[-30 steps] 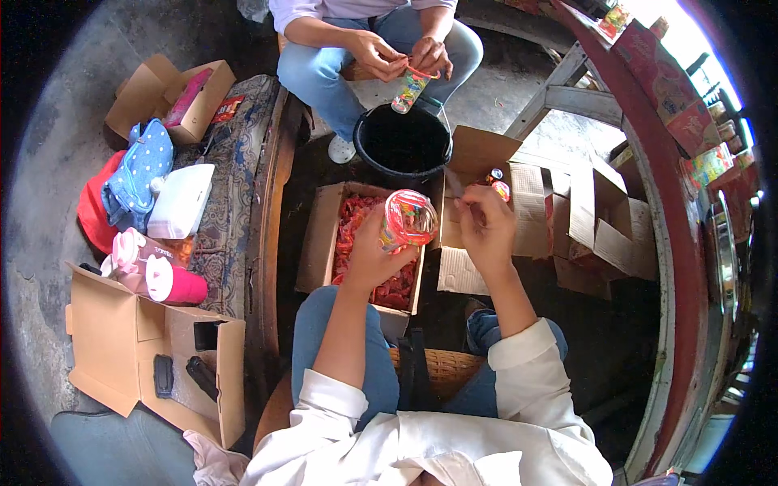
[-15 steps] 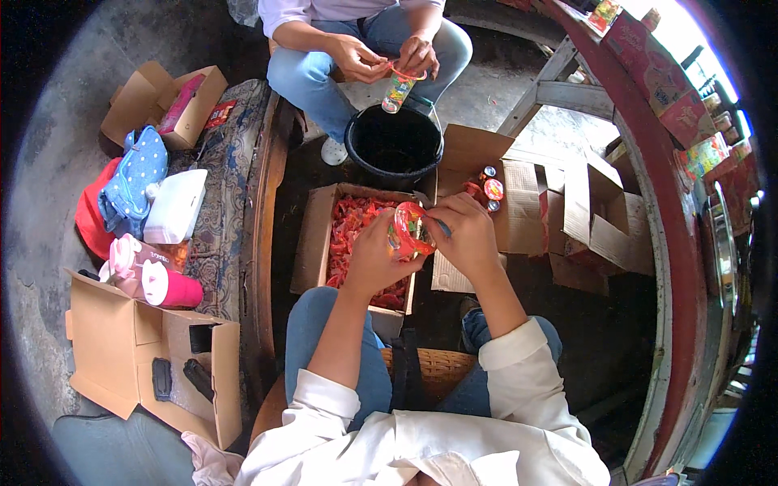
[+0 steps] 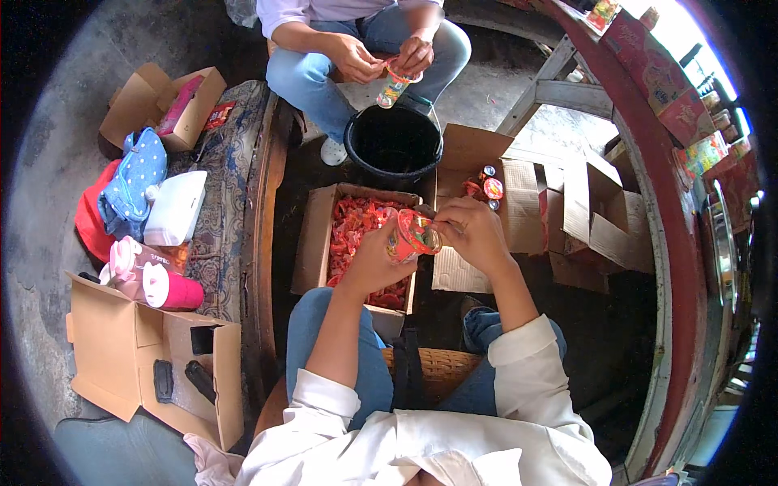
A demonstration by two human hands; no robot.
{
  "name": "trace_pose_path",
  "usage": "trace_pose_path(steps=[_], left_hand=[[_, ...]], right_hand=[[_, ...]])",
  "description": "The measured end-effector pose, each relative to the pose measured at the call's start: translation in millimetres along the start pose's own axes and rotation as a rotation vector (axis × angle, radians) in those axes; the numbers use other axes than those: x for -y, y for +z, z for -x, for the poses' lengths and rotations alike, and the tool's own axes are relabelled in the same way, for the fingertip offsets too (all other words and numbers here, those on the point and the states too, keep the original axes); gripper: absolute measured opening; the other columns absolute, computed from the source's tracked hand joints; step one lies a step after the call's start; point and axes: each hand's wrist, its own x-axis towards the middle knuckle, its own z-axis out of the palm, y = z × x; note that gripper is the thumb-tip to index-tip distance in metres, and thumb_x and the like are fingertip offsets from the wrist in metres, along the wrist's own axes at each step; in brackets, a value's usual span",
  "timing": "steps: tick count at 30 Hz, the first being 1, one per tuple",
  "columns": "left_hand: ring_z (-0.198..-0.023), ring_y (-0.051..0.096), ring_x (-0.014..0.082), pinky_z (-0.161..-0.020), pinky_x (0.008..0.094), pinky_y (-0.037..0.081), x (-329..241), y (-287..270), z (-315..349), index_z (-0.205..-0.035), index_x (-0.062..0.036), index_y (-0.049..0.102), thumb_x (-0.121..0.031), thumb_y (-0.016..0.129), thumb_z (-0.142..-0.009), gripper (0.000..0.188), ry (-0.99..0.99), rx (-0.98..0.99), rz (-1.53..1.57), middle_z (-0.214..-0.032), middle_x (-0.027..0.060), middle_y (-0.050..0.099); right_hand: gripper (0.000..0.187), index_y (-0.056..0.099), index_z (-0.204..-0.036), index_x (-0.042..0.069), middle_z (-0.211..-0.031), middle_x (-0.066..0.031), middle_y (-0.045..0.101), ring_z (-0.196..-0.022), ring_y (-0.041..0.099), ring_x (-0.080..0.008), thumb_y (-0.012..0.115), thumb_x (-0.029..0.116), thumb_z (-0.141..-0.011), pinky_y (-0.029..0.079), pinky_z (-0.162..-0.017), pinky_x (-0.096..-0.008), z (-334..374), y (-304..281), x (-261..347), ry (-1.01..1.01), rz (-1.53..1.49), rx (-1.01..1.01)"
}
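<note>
My left hand (image 3: 374, 261) grips a small clear plastic cup with a red printed lid (image 3: 413, 235), tilted on its side. My right hand (image 3: 474, 233) pinches at the cup's lid edge from the right. Below the cup lies an open cardboard box (image 3: 314, 243) filled with red wrappers. A black bucket (image 3: 394, 144) stands just beyond it. Across from me a seated person holds a similar cup (image 3: 392, 87) in both hands over the bucket.
More open cardboard boxes (image 3: 519, 211) lie to the right, one with small round lidded cups inside. On the left are a patterned mat, a blue dotted bag (image 3: 134, 185), pink bottles (image 3: 166, 287) and another open box (image 3: 146, 356). A red wooden rail (image 3: 648, 154) curves along the right.
My right hand has come in from apart to close on the cup's lid. The cup has tipped over and dropped slightly lower over the box.
</note>
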Motion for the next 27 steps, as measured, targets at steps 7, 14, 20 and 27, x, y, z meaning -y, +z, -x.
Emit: trace_pose_path(steps=[7, 14, 20, 27], left_hand=[[-0.092, 0.057, 0.0164, -0.084, 0.031, 0.044, 3, 6, 7, -0.115, -0.0005, 0.051, -0.012, 0.068, -0.061, 0.058, -0.004, 0.172, 0.151, -0.099, 0.0102, 0.061], [-0.095, 0.055, 0.0152, -0.086, 0.0295, 0.043, -7, 5, 8, -0.118, -0.0019, 0.048, -0.014, 0.07, -0.061, 0.062, -0.246, 0.301, 0.23, -0.103, 0.0076, 0.059], [-0.083, 0.056, 0.0126, -0.076, 0.0286, 0.045, -4, 4, 11, -0.11, -0.0054, 0.052, -0.015, 0.072, -0.061, 0.054, -0.218, 0.29, 0.304, -0.094, 0.0026, 0.06], [-0.084, 0.056, 0.0122, -0.076, 0.0299, 0.045, 6, 0, 8, -0.112, -0.0065, 0.05, -0.009, 0.068, -0.063, 0.052, -0.183, 0.355, 0.378, -0.094, 0.0025, 0.06]], right_hand=[[0.008, 0.064, -0.074, 0.006, -0.08, -0.0084, 0.063, -0.078, 0.06, -0.0264, 0.066, 0.012, -0.069, 0.048, -0.069, -0.0384, -1, -13, -10, 0.034, -0.019, 0.052], [0.004, 0.064, -0.072, 0.008, -0.08, -0.004, 0.063, -0.079, 0.059, -0.0216, 0.062, 0.012, -0.07, 0.044, -0.069, -0.0364, 2, -8, -2, -0.034, 0.201, -0.032], [0.005, 0.065, -0.072, 0.009, -0.077, -0.0025, 0.061, -0.077, 0.058, -0.0209, 0.062, 0.014, -0.071, 0.042, -0.069, -0.0365, 1, 5, -3, -0.062, 0.277, -0.106], [0.007, 0.064, -0.074, 0.007, -0.078, -0.0052, 0.06, -0.079, 0.058, -0.0234, 0.063, 0.014, -0.072, 0.043, -0.07, -0.0377, -4, 9, 3, -0.021, 0.251, -0.118]])
